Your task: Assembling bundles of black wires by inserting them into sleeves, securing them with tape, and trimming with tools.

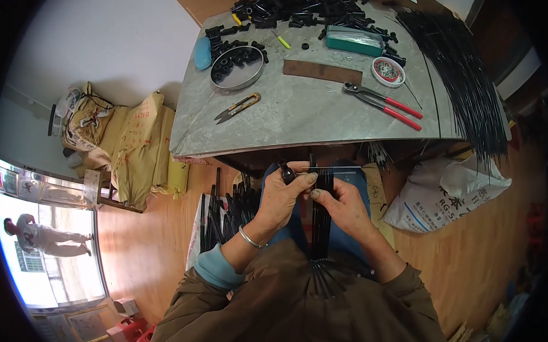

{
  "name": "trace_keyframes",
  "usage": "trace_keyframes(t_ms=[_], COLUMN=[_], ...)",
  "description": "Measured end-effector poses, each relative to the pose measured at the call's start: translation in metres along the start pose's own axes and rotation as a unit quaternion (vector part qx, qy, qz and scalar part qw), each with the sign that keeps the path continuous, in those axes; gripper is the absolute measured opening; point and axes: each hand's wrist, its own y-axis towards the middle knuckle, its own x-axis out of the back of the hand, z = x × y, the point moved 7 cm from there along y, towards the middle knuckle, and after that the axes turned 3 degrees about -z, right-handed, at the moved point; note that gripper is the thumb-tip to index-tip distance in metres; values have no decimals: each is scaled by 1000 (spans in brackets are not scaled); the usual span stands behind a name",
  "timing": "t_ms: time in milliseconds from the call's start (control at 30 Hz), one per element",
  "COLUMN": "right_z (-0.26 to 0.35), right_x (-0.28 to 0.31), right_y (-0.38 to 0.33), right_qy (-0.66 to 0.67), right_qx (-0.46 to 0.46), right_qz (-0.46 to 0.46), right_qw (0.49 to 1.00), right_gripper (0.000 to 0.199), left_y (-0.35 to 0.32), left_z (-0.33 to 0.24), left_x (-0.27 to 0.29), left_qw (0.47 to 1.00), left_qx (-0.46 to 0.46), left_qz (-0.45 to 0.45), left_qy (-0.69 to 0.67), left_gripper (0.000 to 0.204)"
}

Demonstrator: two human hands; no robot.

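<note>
Between my knees stands a folded black umbrella frame (pixel 320 236), a bundle of thin ribs whose silver-tipped lower ends fan out over my lap. My left hand (pixel 279 201) is closed around a dark cylindrical part (pixel 286 172) near the frame's upper end, its thumb pressed toward the ribs. My right hand (pixel 349 212) pinches with thumb and forefinger at the right side of the same ribs, close to the left thumb. What lies between the right fingertips is too small to make out. A thin wire or rod runs across the top of the ribs.
On the grey table (pixel 272 123) lie thread snips (pixel 238 108), red-handled pincers (pixel 387 107), a round tin (pixel 238 86), a bowl of small metal pieces (pixel 388 72) and a green box (pixel 355 43). Long black rods (pixel 467 80) overhang its right edge. A white sack (pixel 447 195) stands below.
</note>
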Motion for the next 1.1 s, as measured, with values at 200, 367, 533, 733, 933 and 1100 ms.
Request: trace_keyframes(t_ms=[200,367,533,733,933,1100], right_z=[-29,-30,-16,-39,-35,-28], right_x=[-3,-7,-6,1,-2,-1], right_y=[2,1,-5,-9,-11,-15], right_qy=[119,171,189,165,164,164], right_qx=[-71,-107,-76,-187,-128,-131], right_qz=[29,29,2,75,30,38], right_qw=[990,979,979,966,978,977], right_gripper=[19,21,21,29,34,32], left_y=[-3,-7,-15,-9,-10,-15], left_z=[2,2,-3,5,8,5], left_x=[-3,-4,-8,-7,-12,-14], left_qw=[998,998,1000,994,993,995], left_qx=[20,9,-28,25,36,38], left_qz=[15,9,-1,55,61,65], left_qy=[-54,-66,-2,-86,-99,-70], left_gripper=[27,28,30,33,34,35])
